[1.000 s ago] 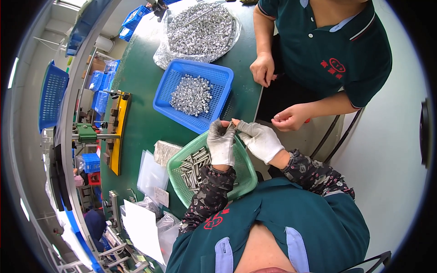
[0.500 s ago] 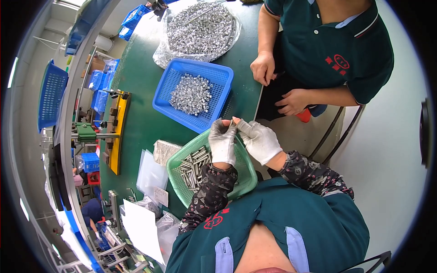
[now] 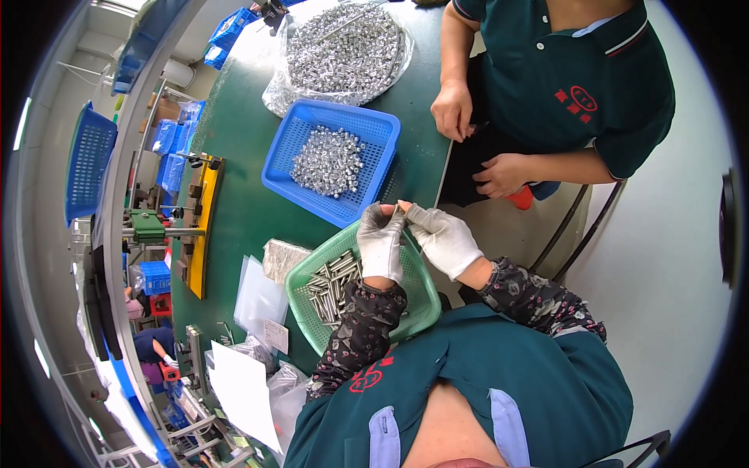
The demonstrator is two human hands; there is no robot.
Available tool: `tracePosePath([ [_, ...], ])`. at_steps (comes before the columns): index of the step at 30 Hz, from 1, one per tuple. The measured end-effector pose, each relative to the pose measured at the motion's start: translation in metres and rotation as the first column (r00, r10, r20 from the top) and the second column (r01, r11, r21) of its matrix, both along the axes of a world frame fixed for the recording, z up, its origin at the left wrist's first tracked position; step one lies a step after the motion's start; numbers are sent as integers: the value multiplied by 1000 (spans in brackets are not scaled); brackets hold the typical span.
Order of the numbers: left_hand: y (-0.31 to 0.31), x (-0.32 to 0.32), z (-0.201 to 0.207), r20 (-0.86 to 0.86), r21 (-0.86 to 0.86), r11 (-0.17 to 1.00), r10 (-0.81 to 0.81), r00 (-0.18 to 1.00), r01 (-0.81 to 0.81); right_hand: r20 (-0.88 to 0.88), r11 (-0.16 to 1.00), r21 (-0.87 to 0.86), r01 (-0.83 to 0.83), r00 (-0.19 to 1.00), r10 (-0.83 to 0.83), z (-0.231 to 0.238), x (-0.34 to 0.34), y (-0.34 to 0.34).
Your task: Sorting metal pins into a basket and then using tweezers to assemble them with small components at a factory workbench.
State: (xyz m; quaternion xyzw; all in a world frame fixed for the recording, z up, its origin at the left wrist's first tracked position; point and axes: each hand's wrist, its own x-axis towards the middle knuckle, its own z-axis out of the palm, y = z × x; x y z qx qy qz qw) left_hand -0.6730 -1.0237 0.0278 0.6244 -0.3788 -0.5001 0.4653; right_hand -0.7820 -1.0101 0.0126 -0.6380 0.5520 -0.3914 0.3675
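My left hand (image 3: 381, 248) and my right hand (image 3: 445, 238), in white gloves with bare fingertips, meet over the far right rim of a light green plastic basket (image 3: 303, 271). Left thumb and fingers pinch a slim metal pin (image 3: 399, 214), mostly hidden by the fingers. The right fingertips are closed at its upper end; whatever small part they hold cannot be made out. Loose silvery metal pins (image 3: 331, 287) lie in the basket, partly hidden by my left forearm. Just beyond stands a blue basket (image 3: 281, 160) with a heap of small shiny metal nuts (image 3: 328, 161).
A clear bag (image 3: 343, 54) of similar small metal parts lies at the table's far end. Left of the green basket are a wrapped block (image 3: 283, 260), plastic sleeves and white paper (image 3: 243, 390). A co-worker (image 3: 562, 101) sits at the right table edge, hands near it.
My hands stay almost in place, fingertips still together. The co-worker's upper hand has shifted slightly. A person in the far left background has moved.
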Motion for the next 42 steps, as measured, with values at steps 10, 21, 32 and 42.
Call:
tracePosePath([
  [10, -2, -1, 0, 14, -34, 999, 5, 1000, -5, 125, 999, 35, -24, 992, 19, -1, -1, -2],
  [21, -2, 1, 2, 9, -8, 1000, -9, 1000, 9, 428, 959, 241, -149, 903, 33, 3, -5, -4],
  [32, -10, 4, 6, -80, 2, 1000, 14, 997, -14, 452, 939, 311, -145, 892, -12, -3, -10, -6],
  [42, -41, 6, 20, -178, -100, 984, 125, 976, -144, 245, 943, 329, -36, 968, -48, -48, -38, 25],
])
